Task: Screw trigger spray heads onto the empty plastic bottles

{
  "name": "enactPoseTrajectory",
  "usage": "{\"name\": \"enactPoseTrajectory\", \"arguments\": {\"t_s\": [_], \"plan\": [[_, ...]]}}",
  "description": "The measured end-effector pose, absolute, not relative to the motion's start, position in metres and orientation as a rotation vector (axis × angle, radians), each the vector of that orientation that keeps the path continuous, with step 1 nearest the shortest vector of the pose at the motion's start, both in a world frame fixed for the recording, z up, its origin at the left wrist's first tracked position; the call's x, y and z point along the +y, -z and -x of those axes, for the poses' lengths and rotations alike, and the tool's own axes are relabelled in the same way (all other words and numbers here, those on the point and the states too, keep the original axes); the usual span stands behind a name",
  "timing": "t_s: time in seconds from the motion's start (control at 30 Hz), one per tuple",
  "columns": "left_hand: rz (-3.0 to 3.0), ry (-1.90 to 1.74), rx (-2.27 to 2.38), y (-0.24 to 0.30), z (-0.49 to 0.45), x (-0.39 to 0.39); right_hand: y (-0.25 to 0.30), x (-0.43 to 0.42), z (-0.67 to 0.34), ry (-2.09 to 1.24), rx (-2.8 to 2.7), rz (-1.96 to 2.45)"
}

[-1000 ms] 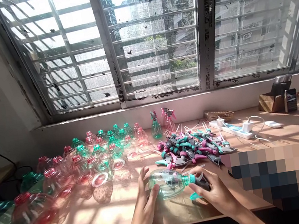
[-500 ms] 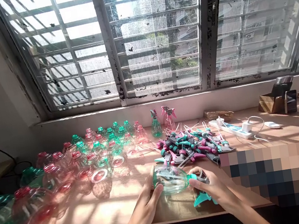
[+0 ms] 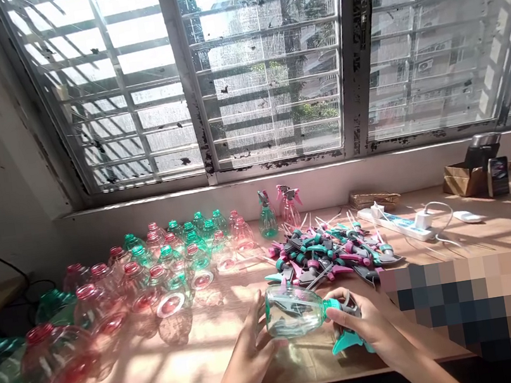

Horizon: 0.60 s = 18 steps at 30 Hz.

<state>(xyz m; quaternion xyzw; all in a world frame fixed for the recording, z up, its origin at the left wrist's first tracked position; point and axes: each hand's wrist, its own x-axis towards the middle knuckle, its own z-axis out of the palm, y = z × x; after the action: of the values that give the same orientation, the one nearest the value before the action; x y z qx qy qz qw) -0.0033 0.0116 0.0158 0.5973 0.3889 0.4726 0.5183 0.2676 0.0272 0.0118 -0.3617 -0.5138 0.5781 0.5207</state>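
A clear green spray bottle lies sideways in the air above the table's front part, its base to the left. At its neck, my right hand is closed around the grey and teal spray head, whose teal trigger points down. My left hand is beside the base, fingers apart and thumb low near the bottle's underside; whether it still touches the bottle is hard to see. Just behind the bottle lies a heap of loose spray heads in teal, pink and grey, with white tubes.
Several open pink bottles and green bottles stand on the left. Two bottles with spray heads, one green and one pink, stand by the window wall. A power strip, wicker basket and cardboard box sit at right.
My left hand has loosened from the bottle's base; its thumb has dropped from the bottle's side and its fingers have spread. My right hand keeps its hold on the spray head.
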Motion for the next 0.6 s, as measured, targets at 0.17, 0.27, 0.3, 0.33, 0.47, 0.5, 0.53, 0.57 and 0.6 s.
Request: {"name": "enactPoseTrajectory", "arguments": {"t_s": [0.17, 0.27, 0.3, 0.33, 0.47, 0.5, 0.53, 0.57, 0.6], "plan": [[-1.421, -1.117, 0.912, -0.028, -0.002, 0.008, -0.014, 0.026, -0.266, -1.38, -1.275, 0.849], [-1.398, -1.133, 0.911, -0.033, -0.003, 0.006, -0.014, 0.027, -0.266, -1.397, -1.263, 0.861], [-1.402, -1.116, 0.919, -0.034, -0.003, 0.006, -0.013, 0.028, -0.266, -1.404, -1.262, 0.867], [-1.412, -1.093, 0.928, -0.035, -0.002, 0.006, -0.013, 0.028, -0.267, -1.409, -1.261, 0.87], [-1.456, -1.075, 0.931, -0.035, -0.001, 0.007, -0.013, 0.028, -0.269, -1.398, -1.288, 0.858], [-1.461, -1.084, 0.916, -0.035, -0.001, 0.007, -0.012, 0.028, -0.269, -1.398, -1.297, 0.856], [-1.462, -1.089, 0.901, -0.034, -0.001, 0.008, -0.012, 0.028, -0.27, -1.399, -1.305, 0.854], [-1.461, -1.094, 0.886, -0.033, -0.001, 0.008, -0.012, 0.028, -0.27, -1.402, -1.306, 0.854], [-1.459, -1.097, 0.876, -0.033, -0.001, 0.008, -0.011, 0.029, -0.27, -1.408, -1.3, 0.856]]}}
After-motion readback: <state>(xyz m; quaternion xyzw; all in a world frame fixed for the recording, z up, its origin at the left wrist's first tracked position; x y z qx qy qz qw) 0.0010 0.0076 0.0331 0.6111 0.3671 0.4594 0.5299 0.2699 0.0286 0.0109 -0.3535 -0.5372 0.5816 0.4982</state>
